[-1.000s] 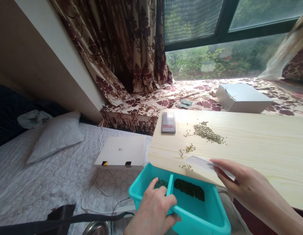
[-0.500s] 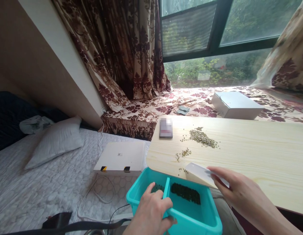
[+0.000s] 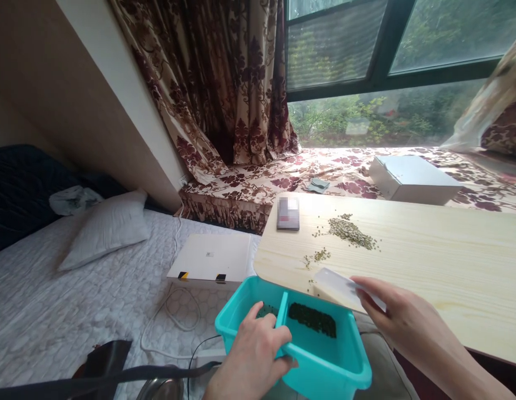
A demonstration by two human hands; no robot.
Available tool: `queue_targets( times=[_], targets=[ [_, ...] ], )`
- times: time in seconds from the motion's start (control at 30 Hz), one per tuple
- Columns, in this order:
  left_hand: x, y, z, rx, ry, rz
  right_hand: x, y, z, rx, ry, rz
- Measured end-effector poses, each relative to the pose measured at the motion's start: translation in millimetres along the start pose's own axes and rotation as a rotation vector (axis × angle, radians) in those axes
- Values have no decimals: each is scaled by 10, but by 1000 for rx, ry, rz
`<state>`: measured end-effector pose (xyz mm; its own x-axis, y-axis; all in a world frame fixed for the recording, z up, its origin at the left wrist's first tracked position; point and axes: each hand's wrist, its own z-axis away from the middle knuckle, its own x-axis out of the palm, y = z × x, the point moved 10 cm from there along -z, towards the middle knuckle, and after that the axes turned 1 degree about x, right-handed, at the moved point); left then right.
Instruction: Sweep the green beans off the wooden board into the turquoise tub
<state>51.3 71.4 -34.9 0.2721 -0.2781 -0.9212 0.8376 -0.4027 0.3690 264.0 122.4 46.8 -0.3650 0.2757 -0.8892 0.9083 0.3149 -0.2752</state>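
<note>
My right hand (image 3: pixel 389 303) pinches a thin white plastic scraper (image 3: pixel 335 283), its far end resting at the tabletop's near edge beside a few small green beans (image 3: pixel 311 284). Below that edge is a turquoise two-compartment bin (image 3: pixel 364 355). My left hand (image 3: pixel 261 344) is closed over its near rim by the divider (image 3: pixel 282 311), fingers reaching into the left compartment. A dark green layer of beans (image 3: pixel 311 319) lies in the right compartment; a few show in the left one, partly hidden by my fingers. On the wooden table (image 3: pixel 441 266) lie a larger bean pile (image 3: pixel 351 230) and a smaller one (image 3: pixel 318 255).
A small flat box (image 3: pixel 288 214) lies at the table's left end. A white box (image 3: pixel 418 175) stands on the window seat behind. On the bed to the left are a flat white carton (image 3: pixel 211 255), a pillow (image 3: pixel 110 230) and a looped white cable (image 3: pixel 174 325).
The view has turned slightly left, so the table and room appear further right. The scraper has shifted a little left relative to the beans at the edge. Both hands keep their grips.
</note>
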Motion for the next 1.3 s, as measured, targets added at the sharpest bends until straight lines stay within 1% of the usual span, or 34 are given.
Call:
queue_targets(
  times=[0.1, 0.23, 0.43, 0.67, 0.8, 0.9, 1.07, 1.2, 1.3],
  targets=[
    [16, -19, -5, -1, 2, 4, -2, 1, -27, 1, 9, 29],
    [21, -23, -8, 3, -1, 1, -9, -51, -23, -37, -3, -5],
    [36, -30, 7, 18, 10, 3, -33, -131, -86, -54, 45, 16],
    [5, -22, 7, 18, 2, 11, -34, -289, -117, -99, 6, -43],
    [-19, -20, 15, 9, 3, -3, -67, -269, -105, -75, 5, -35],
    [-26, -12, 21, 13, 0, -8, -44, -251, -89, -56, -8, -40],
    [-53, 6, 26, 24, 3, 2, -28, -273, -58, -67, -34, -85],
    [-53, 8, 39, 37, 11, 13, -61, -231, -47, -57, -14, -65],
    [-46, 1, 38, 47, 22, 14, -44, -212, -15, -53, -42, -90]
  ],
)
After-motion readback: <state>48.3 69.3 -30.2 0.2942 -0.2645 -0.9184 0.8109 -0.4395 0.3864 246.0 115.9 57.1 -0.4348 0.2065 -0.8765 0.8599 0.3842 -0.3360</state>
